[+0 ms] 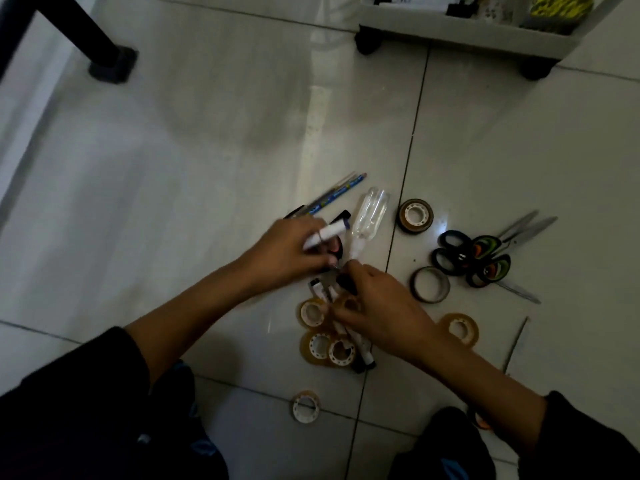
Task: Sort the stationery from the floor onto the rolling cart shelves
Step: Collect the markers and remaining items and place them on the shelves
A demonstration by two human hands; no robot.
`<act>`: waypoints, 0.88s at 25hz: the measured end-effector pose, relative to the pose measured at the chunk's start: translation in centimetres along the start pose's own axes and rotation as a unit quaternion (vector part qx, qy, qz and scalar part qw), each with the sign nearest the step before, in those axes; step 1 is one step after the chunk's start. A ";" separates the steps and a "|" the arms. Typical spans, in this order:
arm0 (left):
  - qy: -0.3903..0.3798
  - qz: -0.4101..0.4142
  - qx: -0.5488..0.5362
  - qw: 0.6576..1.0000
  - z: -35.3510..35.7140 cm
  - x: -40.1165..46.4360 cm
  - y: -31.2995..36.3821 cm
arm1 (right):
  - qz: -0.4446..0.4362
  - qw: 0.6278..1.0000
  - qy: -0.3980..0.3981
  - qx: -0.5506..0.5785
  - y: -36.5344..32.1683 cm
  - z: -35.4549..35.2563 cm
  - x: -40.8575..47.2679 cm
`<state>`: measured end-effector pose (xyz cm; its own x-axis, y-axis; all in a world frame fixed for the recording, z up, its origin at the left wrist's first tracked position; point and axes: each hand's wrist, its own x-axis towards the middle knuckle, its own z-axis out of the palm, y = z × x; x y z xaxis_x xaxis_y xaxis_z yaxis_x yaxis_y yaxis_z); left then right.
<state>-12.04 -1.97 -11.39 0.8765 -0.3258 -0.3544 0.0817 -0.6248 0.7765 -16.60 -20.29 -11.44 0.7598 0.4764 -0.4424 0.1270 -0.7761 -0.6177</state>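
Stationery lies scattered on the white tiled floor. My left hand (289,251) grips a white marker (325,236) and some dark items. Just below it, my right hand (377,306) pinches markers (356,351) that lie over several clear tape rolls (320,344). A clear glue bottle (370,214) sits beyond my hands, with pencils (334,194) to its left. Several scissors (485,258) lie in a heap to the right. The white rolling cart (460,27) stands at the top right, its lowest shelf holding items.
More tape rolls lie around: a brown one (415,215), a dark one (430,284), a clear one (460,329) and a white one (306,406) near my knees. A black furniture leg (104,46) stands at the top left. A thin stick (516,342) lies at the right.
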 end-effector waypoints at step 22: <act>-0.089 -0.009 -0.133 0.987 -2.2 1.0 1.1 | 0.098 0.973 0.110 0.176 1.8 -2.1 0.6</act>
<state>-10.06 -1.36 -9.73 0.7788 -0.4501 -0.4370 0.2387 -0.4315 0.8699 -14.56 -22.28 -11.48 0.8704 0.2026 -0.4487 -0.2316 -0.6357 -0.7364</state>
